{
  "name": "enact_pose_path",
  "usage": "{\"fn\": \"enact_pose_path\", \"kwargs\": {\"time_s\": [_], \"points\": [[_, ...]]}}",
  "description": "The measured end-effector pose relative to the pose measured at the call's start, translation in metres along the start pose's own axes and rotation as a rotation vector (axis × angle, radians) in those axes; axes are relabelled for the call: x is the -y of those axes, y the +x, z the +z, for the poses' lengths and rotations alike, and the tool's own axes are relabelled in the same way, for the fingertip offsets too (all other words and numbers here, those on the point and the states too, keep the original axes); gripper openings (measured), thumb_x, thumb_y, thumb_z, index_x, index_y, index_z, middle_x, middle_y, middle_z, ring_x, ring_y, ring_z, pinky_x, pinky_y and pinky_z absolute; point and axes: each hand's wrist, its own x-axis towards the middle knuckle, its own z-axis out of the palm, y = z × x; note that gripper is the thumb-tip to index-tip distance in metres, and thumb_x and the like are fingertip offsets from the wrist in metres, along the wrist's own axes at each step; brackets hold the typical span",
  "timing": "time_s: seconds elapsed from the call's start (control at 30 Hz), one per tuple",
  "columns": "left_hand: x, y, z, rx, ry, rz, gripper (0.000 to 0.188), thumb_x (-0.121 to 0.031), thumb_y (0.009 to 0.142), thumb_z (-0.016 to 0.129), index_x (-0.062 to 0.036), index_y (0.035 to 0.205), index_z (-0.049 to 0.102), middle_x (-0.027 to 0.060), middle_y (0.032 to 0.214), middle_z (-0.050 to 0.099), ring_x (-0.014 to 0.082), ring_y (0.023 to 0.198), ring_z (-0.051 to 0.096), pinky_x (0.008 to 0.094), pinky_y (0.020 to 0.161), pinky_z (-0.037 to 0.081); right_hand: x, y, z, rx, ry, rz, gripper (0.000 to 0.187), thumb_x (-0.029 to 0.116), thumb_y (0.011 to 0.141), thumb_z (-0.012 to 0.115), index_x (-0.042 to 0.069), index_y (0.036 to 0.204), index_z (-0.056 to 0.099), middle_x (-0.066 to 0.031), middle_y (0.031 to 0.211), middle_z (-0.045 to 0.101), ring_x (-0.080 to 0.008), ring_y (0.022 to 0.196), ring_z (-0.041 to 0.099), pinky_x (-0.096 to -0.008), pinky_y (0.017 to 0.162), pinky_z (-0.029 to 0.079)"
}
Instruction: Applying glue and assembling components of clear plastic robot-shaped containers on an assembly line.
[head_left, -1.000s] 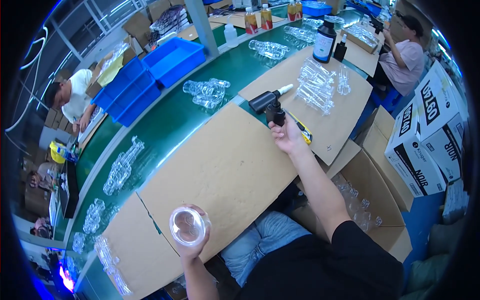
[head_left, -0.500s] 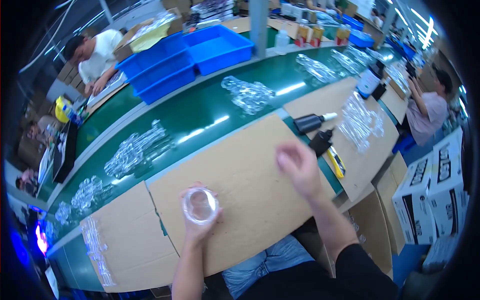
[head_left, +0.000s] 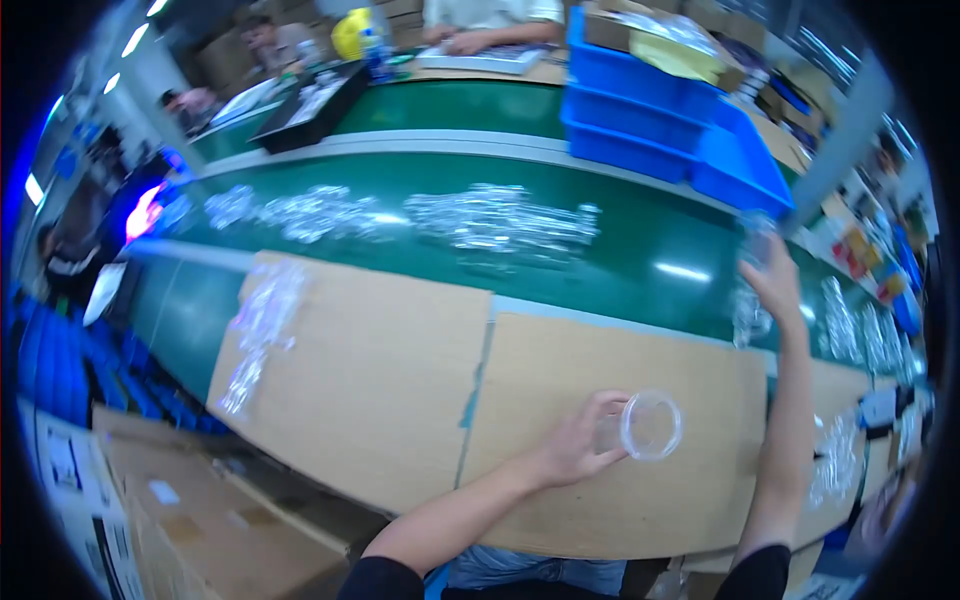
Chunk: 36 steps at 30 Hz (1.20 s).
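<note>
My left hand is wrapped round a clear, round plastic cup, holding it above the cardboard sheet in front of me with its round rim facing up and to the right. My right hand reaches out over the green conveyor belt at the right, at a pile of clear plastic pieces. Its fingers are blurred against the see-through plastic, so whether they grip a piece is unclear. More heaps of clear plastic pieces lie along the belt to the left.
Cardboard sheets cover the near worktop, with clear pieces at their left end. Stacked blue bins stand beyond the belt. A black tray and a co-worker's hands are across it. Large cartons stand at the lower left.
The view has swung left. My right hand has gone from above the cardboard out to the pile on the belt. My left hand keeps hold of the cup, now tilted more sideways.
</note>
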Motion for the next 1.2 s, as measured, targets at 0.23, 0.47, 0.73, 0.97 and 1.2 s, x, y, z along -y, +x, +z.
{"fn": "enact_pose_path", "kwargs": {"time_s": [0.23, 0.47, 0.73, 0.97, 1.2], "points": [[-0.029, 0.006, 0.006, 0.078, -0.708, -0.147, 0.067, -0.010, 0.077, 0.068, -0.0074, 0.133, 0.031, 0.0090, 0.105, 0.051, 0.0213, 0.084, 0.054, 0.0303, 0.073, 0.045, 0.021, -0.159, -0.105, -0.002, 1.417, -0.303, 0.085, 0.018, 0.075, 0.049, 0.007, 0.150, 0.011, -0.0204, 0.148, 0.030, -0.0326, 0.138, 0.029, -0.0444, 0.114, 0.017], [-0.083, -0.067, -0.003, 0.095, 0.087, 0.239, 0.067, -0.015, 0.068, 0.072, -0.0041, 0.128, 0.045, 0.0130, 0.113, 0.057, 0.0274, 0.092, 0.060, 0.0358, 0.079, 0.050, 0.189, -0.212, -0.086, -0.178, 1.838, -0.253, 0.076, 0.029, 0.075, 0.052, 0.008, 0.142, 0.025, -0.0165, 0.127, 0.047, -0.0314, 0.118, 0.046, -0.0468, 0.105, 0.032], [-0.085, -0.111, 0.029, 0.041, 0.161, 0.103, 0.049, -0.016, 0.065, 0.076, -0.0029, 0.109, 0.060, 0.0066, 0.089, 0.065, 0.0198, 0.067, 0.061, 0.0275, 0.062, 0.050, 0.143, -0.293, -0.105, -0.438, 1.834, -0.285, 0.075, 0.046, 0.077, 0.055, 0.009, 0.138, 0.032, -0.0147, 0.113, 0.053, -0.0327, 0.103, 0.054, -0.0510, 0.095, 0.042], [-0.090, -0.107, 0.046, 0.059, 0.264, 0.234, 0.043, -0.024, 0.068, 0.076, -0.0047, 0.103, 0.062, 0.0045, 0.078, 0.061, 0.0166, 0.057, 0.055, 0.0273, 0.053, 0.044, 0.143, -0.308, -0.113, -0.365, 1.780, -0.262, 0.073, 0.040, 0.074, 0.059, 0.004, 0.132, 0.035, -0.0125, 0.110, 0.047, -0.0284, 0.104, 0.050, -0.0482, 0.095, 0.042], [-0.091, -0.108, 0.045, 0.050, 0.341, 0.233, 0.039, -0.028, 0.071, 0.073, -0.0060, 0.101, 0.061, 0.0050, 0.076, 0.059, 0.0185, 0.055, 0.053, 0.0285, 0.051, 0.043, 0.146, -0.308, -0.109, -0.363, 1.789, -0.253, 0.072, 0.040, 0.073, 0.059, 0.003, 0.130, 0.037, -0.0125, 0.110, 0.048, -0.0289, 0.103, 0.050, -0.0485, 0.094, 0.043]]}}
